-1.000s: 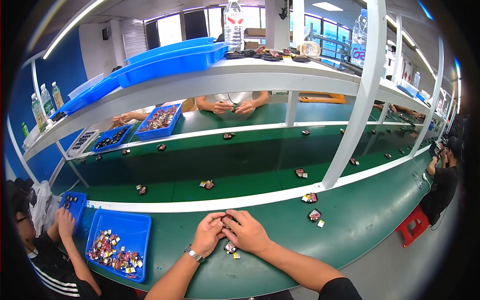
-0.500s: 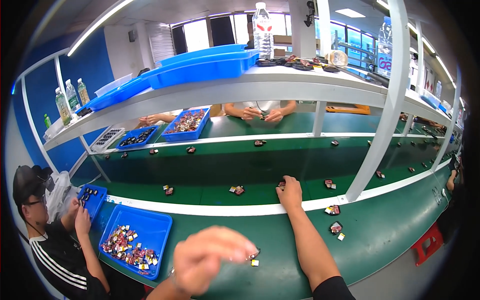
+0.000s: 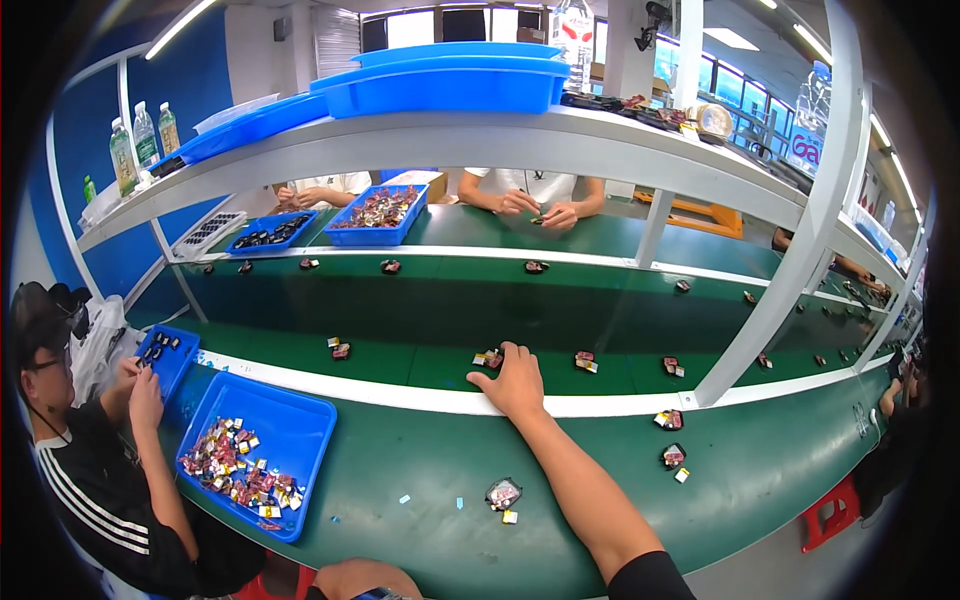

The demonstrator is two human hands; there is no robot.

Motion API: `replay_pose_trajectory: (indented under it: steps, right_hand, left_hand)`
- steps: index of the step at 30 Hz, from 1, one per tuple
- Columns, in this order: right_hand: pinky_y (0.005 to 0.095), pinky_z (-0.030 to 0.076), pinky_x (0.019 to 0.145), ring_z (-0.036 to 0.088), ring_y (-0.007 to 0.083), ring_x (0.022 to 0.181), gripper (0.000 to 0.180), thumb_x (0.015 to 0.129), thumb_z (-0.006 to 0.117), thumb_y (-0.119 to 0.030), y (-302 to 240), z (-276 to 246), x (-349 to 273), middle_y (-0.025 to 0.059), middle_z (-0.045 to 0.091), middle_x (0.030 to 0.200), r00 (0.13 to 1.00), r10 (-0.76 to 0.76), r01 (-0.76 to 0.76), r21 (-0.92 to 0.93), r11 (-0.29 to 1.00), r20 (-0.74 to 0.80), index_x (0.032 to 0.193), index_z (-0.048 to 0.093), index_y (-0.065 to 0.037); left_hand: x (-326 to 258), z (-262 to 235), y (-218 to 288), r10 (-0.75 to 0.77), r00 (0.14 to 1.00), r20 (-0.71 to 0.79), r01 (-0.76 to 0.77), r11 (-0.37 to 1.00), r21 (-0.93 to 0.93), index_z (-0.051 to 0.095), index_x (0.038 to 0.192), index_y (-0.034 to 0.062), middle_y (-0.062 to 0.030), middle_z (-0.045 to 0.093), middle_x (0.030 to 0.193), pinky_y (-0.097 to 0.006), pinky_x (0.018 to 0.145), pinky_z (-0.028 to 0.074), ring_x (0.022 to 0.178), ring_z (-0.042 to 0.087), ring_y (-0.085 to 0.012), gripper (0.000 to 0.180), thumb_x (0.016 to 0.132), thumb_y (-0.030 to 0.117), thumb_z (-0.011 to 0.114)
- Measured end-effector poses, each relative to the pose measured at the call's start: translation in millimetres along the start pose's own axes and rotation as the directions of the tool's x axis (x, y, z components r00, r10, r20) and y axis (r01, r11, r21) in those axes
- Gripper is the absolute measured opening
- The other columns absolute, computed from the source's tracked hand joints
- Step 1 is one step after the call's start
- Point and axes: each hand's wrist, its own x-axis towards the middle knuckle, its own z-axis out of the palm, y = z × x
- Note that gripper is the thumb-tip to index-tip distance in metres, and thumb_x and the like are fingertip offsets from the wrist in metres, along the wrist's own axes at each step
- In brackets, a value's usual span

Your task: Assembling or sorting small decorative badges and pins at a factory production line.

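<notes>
My right hand (image 3: 516, 383) reaches over the white rail to the green belt. Its thumb stands apart from the fingers, and the fingertips are at a small dark-and-red electronic assembly (image 3: 488, 358) with a white-and-yellow tab; contact is unclear. My left hand (image 3: 365, 579) shows only in part at the lower edge, fingers hidden, with a dark band near it. On the green bench in front of me lies another assembly (image 3: 503, 493) in a clear-looking cover. Two similar assemblies, one (image 3: 668, 420) nearer the rail and one (image 3: 672, 456) below it, lie right of my forearm.
A blue tray (image 3: 328, 425) of assemblies stands at left, beside a person (image 3: 100, 450) handling small parts over another blue tray (image 3: 190, 345). More assemblies ride the belt. A white post (image 3: 765, 290) rises at right under an overhead shelf (image 3: 430, 140). People work across the belt.
My right hand has moved left from one assembly on the belt to the one beside it. My left hand has dropped from above the bench to the lower edge. The view has shifted slightly.
</notes>
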Motion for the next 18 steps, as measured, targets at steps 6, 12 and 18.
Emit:
replay_pose_trajectory:
  steps: [6, 12, 18]
  right_hand:
    - [0.0415, 0.049, 0.088, 0.059, 0.0338, 0.097, 0.051, 0.072, 0.083, -0.028, 19.6, 18.7, 11.6, 0.0156, 0.06, 0.1, 0.992, 0.062, -0.056, 0.055, 0.997, -0.113, 0.11, 0.064, 0.001]
    - [0.0415, 0.048, 0.084, 0.058, 0.0313, 0.095, 0.04, 0.072, 0.083, -0.025, 33.9, 3.5, 13.9, 0.0124, 0.059, 0.097, 0.992, 0.086, -0.076, 0.103, 0.992, -0.096, 0.102, 0.067, -0.002]
    - [0.0327, 0.049, 0.074, 0.058, 0.0199, 0.089, 0.039, 0.072, 0.084, -0.02, 38.8, -21.5, -34.3, 0.0073, 0.061, 0.095, 0.987, 0.07, 0.017, 0.54, 0.842, -0.142, 0.102, 0.068, -0.004]
  left_hand:
    - [7.1, -2.0, -9.3, 0.087, 0.996, -0.038, -0.086, 0.996, 0.017, 0.067, 0.105, 0.0028, -0.0228, 0.063, 0.12, -0.054, 0.084, 0.051, 0.107, 0.059, -0.0463, 0.044, 0.102, 0.041, 0.046]
    - [18.6, 1.1, -8.8, 0.223, 0.975, -0.012, -0.223, 0.975, 0.003, 0.056, 0.124, 0.0048, -0.0216, 0.061, 0.123, -0.061, 0.088, 0.049, 0.113, 0.057, -0.0461, 0.043, 0.101, 0.041, 0.049]
    - [18.3, -113.3, -27.6, -0.055, 0.939, -0.339, 0.215, 0.864, 0.455, 0.06, 0.105, -0.0015, -0.0248, 0.062, 0.118, -0.037, 0.084, 0.054, 0.108, 0.062, -0.031, 0.02, 0.098, 0.015, 0.05]
